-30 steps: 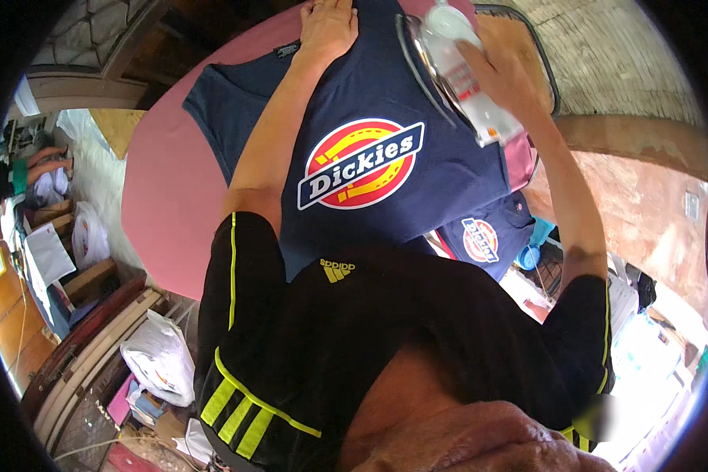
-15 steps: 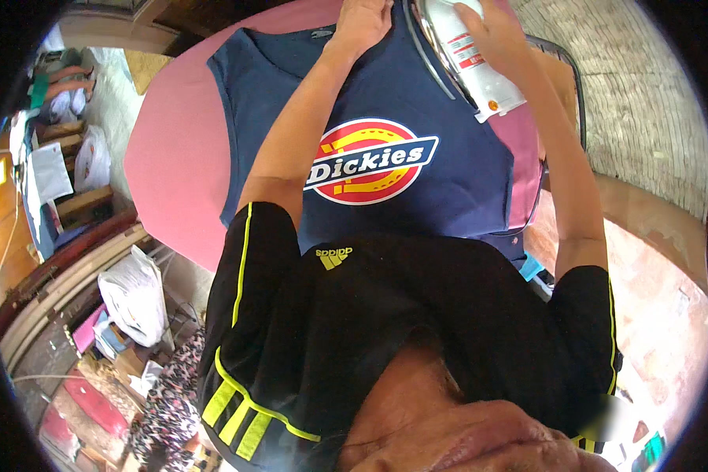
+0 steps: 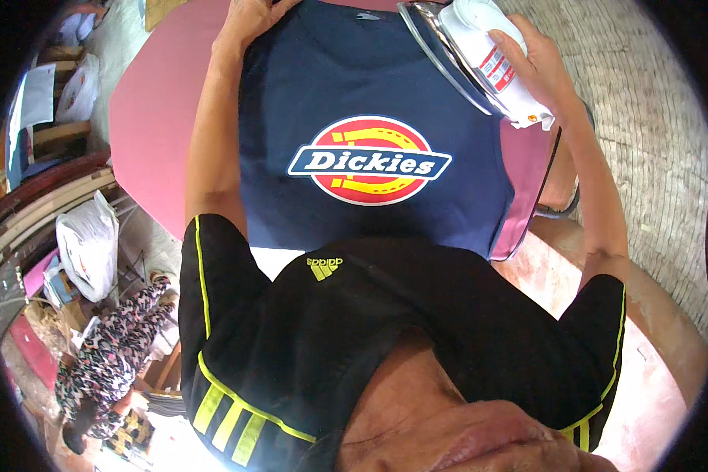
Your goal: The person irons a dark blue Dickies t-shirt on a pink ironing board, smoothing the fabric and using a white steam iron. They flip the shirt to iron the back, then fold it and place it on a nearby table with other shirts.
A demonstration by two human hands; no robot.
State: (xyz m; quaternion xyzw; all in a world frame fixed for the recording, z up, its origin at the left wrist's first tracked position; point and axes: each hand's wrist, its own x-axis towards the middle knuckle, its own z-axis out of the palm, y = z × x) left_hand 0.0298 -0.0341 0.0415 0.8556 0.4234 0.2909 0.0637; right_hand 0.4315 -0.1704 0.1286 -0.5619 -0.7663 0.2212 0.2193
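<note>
We stood in a cluttered workroom with a pale brick-patterned floor (image 3: 645, 134) on our right and stacked boards, papers and a white plastic bag (image 3: 86, 244) on our left, where a bundle of floral-print cloth (image 3: 106, 358) also lay near the floor. Before us was a pink padded ironing board (image 3: 145, 126), serving as our counter, and over it lay a navy blue T-shirt (image 3: 370, 94) spread flat, its front facing up and its neckline pointing away from us. A round red and yellow emblem (image 3: 368, 161) with a blue band across it sat in the middle of the shirt's chest. Our left hand (image 3: 252, 16) lay at the far left shoulder of the shirt, near the top edge of the view; the fingers were partly cut off there, so we could not tell whether the grip was pinching the cloth or only pressing it flat. Our right hand (image 3: 531, 67) had its grip closed around the handle of a white electric iron (image 3: 480, 63), which was tilted up on its side above the shirt's far right shoulder, with its shiny metal soleplate turned toward the shirt. We wore a black jersey (image 3: 354, 338) with yellow-green stripes.
</note>
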